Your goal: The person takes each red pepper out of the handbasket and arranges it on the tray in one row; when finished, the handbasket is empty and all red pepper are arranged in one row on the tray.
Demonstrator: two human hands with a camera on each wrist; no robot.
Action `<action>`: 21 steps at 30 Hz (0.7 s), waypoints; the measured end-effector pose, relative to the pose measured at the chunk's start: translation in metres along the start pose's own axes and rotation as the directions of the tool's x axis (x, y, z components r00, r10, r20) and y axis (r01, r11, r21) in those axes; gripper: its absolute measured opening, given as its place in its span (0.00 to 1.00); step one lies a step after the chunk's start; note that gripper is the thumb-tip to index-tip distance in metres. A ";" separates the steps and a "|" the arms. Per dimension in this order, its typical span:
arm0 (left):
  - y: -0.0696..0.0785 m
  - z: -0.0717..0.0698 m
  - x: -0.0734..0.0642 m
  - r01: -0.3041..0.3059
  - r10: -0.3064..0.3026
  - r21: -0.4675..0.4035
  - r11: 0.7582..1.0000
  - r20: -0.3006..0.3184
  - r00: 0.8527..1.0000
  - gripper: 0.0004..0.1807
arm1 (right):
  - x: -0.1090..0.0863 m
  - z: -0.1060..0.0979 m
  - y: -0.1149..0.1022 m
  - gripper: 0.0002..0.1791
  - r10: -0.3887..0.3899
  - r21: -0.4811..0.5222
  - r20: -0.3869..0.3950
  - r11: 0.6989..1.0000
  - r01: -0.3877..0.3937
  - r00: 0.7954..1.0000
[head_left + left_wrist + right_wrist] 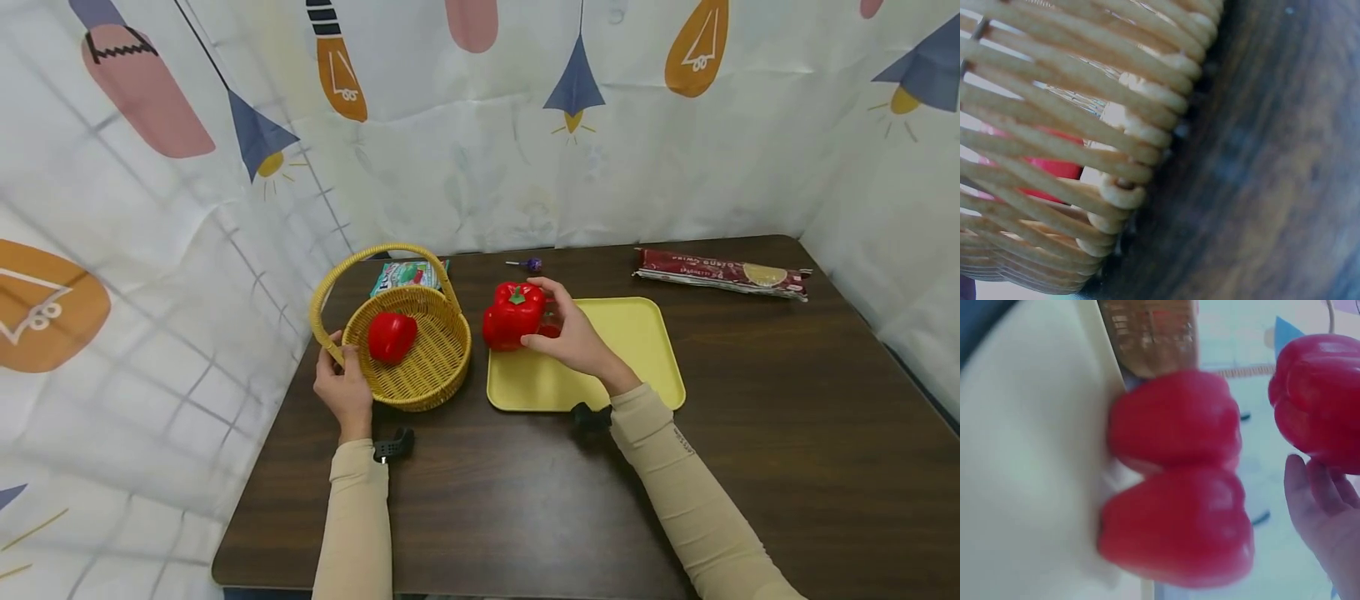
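Note:
My right hand [573, 337] holds a red bell pepper [512, 318] over the left part of a yellow tray [622, 333]. In the right wrist view this held pepper [1325, 403] is raised, fingers [1297, 487] against its underside. Two more red bell peppers, an upper one [1175, 419] and a lower one [1179, 528], stand side by side on the tray; in the head view they are mostly hidden. My left hand [345, 387] grips the yellow wicker basket [435, 379] at its left rim, by the handle's foot. One red bell pepper [392, 337] lies inside the basket.
Behind the basket lies a green and white snack bag [405, 277]. A purple-headed lollipop [533, 265] is near the table's back edge, and a dark red spaghetti packet [723, 273] lies at back right. Printed curtains stand behind and beside the brown table [480, 500].

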State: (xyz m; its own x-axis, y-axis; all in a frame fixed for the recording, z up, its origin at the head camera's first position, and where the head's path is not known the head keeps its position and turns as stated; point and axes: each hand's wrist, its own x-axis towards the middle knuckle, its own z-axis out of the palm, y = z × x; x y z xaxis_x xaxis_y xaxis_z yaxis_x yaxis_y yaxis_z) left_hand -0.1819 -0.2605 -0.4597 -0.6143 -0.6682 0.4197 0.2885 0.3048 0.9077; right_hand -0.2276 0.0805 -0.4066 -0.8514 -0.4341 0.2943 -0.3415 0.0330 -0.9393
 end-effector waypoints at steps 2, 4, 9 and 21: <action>0.000 0.000 0.000 -0.001 0.001 -0.008 1.000 0.002 1.000 0.18 | -0.002 -0.006 -0.009 0.46 -0.004 -0.003 0.000 1.000 0.004 1.000; -0.001 0.000 0.000 -0.002 0.002 -0.013 1.000 0.001 1.000 0.18 | -0.004 -0.011 -0.018 0.46 -0.009 -0.010 -0.009 1.000 0.009 1.000; -0.003 0.001 0.001 -0.010 0.010 -0.012 1.000 0.000 1.000 0.18 | -0.009 -0.028 -0.026 0.45 -0.016 -0.047 -0.058 0.999 0.013 0.998; -0.002 0.001 0.002 -0.013 0.013 -0.003 1.000 0.001 1.000 0.18 | -0.016 -0.076 0.001 0.46 0.027 -0.131 -0.169 0.990 -0.049 0.985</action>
State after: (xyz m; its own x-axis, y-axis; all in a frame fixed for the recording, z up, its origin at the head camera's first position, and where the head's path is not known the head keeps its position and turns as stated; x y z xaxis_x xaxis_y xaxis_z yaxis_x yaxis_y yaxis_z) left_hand -0.1842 -0.2613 -0.4605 -0.6115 -0.6632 0.4316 0.2987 0.3115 0.9021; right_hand -0.2449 0.1557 -0.3989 -0.9152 -0.2751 0.2946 -0.3482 0.1716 -0.9216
